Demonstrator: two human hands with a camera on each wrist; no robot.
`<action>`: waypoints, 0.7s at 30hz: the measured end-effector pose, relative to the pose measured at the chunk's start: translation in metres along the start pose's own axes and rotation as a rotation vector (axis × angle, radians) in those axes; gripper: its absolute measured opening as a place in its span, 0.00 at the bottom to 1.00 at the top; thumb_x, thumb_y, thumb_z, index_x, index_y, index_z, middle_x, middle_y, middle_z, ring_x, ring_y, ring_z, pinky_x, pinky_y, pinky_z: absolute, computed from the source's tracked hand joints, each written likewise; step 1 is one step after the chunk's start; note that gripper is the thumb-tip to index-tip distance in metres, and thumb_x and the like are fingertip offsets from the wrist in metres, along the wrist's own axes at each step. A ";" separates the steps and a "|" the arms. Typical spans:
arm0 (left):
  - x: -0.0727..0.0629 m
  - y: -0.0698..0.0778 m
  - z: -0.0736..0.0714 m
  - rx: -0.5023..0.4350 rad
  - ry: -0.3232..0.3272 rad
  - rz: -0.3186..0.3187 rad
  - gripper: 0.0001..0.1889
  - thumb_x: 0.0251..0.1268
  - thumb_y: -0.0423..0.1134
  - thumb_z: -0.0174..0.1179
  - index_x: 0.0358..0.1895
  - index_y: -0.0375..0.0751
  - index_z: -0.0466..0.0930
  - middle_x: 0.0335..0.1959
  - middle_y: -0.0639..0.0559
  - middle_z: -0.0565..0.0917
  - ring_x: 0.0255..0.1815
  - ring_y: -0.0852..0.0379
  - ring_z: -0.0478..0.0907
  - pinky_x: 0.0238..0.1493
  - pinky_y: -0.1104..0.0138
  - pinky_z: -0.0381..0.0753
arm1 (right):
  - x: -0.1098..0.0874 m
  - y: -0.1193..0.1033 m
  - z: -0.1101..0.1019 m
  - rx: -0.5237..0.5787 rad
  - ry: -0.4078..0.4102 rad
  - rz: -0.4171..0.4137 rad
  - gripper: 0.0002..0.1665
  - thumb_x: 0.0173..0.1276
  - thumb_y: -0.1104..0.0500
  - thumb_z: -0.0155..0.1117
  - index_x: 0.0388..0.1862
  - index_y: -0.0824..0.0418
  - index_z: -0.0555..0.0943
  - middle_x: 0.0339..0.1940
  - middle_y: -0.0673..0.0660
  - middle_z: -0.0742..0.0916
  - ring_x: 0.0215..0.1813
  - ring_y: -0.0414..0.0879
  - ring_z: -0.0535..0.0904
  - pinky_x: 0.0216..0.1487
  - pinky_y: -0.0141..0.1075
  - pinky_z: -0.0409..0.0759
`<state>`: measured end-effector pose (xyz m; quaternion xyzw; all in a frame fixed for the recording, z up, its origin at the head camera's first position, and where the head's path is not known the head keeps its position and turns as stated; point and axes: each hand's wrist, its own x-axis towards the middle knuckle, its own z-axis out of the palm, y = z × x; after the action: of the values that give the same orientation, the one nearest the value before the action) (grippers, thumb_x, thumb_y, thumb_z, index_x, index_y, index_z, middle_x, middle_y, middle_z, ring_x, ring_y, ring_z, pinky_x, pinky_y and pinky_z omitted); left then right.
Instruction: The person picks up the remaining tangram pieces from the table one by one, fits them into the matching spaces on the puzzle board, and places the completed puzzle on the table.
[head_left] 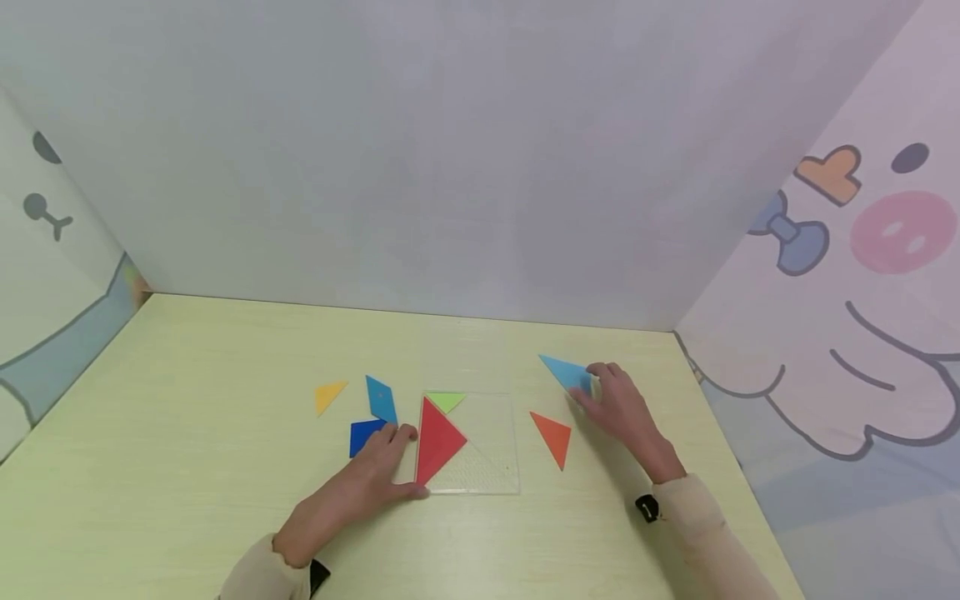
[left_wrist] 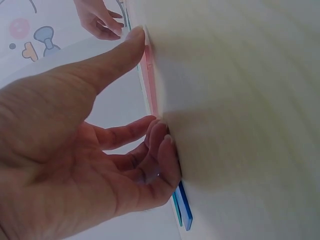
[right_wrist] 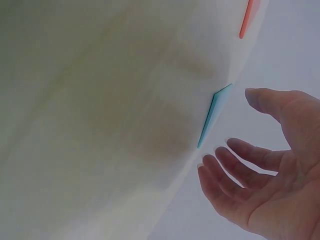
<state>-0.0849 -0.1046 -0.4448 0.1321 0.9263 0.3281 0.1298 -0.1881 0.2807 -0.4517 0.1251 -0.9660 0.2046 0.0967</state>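
A clear square tray (head_left: 487,483) lies mid-table, holding a large red triangle (head_left: 437,440) and a small light-green triangle (head_left: 446,401). My left hand (head_left: 363,483) rests along the tray's left side, thumb at the near left corner and fingers loosely bent at the edge. Partly under those fingers is a dark blue square (head_left: 363,435). At the right, my right hand (head_left: 622,408) hovers with thumb and fingers spread around a large light-blue triangle (head_left: 562,372). In the right wrist view, a gap shows between the fingertips and this light-blue triangle (right_wrist: 212,117).
An orange-red triangle (head_left: 553,437) lies between the tray and my right arm. Left of the tray are a blue parallelogram (head_left: 381,400) and a small yellow triangle (head_left: 328,397). A clear sheet (head_left: 465,354) lies behind the tray. Pale walls (head_left: 412,167) bound the table.
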 end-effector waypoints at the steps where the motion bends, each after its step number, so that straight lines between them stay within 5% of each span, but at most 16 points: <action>1: 0.000 0.000 0.000 -0.001 0.000 -0.001 0.37 0.53 0.44 0.80 0.64 0.37 0.72 0.55 0.46 0.75 0.59 0.46 0.72 0.55 0.52 0.82 | 0.001 0.000 0.000 0.001 -0.004 0.006 0.29 0.68 0.56 0.73 0.58 0.75 0.77 0.51 0.71 0.82 0.52 0.64 0.79 0.54 0.57 0.79; 21: 0.001 0.000 -0.001 -0.001 -0.001 0.007 0.38 0.51 0.45 0.81 0.63 0.37 0.72 0.53 0.45 0.76 0.58 0.46 0.73 0.54 0.52 0.83 | 0.015 0.004 -0.002 -0.016 -0.128 0.086 0.35 0.70 0.52 0.71 0.63 0.77 0.73 0.55 0.74 0.80 0.53 0.64 0.77 0.55 0.58 0.78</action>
<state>-0.0858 -0.1049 -0.4445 0.1354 0.9256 0.3290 0.1295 -0.2032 0.2822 -0.4484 0.0953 -0.9762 0.1927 0.0269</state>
